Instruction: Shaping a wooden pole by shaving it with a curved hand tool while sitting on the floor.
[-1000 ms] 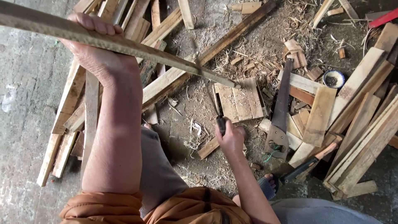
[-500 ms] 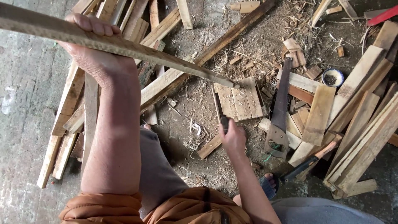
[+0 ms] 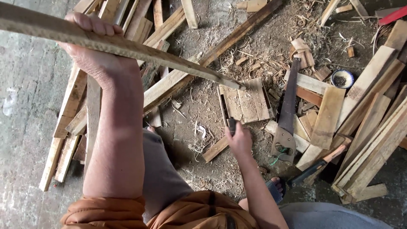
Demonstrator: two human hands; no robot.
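Floor [image 3: 25, 127]: bare grey concrete, dusted with sawdust and shavings on the side past the right fingers. Scrap wood pile [image 3: 373, 127]: planks and offcuts stacked well apart from both hands, far right; second heap of laths [image 3: 72, 127] lies on the floor below the left fingers. Long wooden strip [image 3: 140, 51]: thin, weathered, runs diagonally from top left corner down to its tip just above the right fingers; held off the floor. Left hand [image 3: 93, 55]: fingers wrapped over the strip from above, clenched on it, forearm coming up from bottom of view. Small board panel [image 3: 248, 99]: flat on the floor, just beyond the right fingers, under the strip's tip. Handsaw [image 3: 287, 114]: dark blade, wooden handle, lying on the floor just beside the right hand, not touched. Right hand [image 3: 238, 138]: fingers closed round a dark tool handle [image 3: 231, 124]; its working end cannot be made out. Hammer [image 3: 318, 165]: on the floor near the saw handle. Small round tin [image 3: 342, 79]: well apart, among offcuts.
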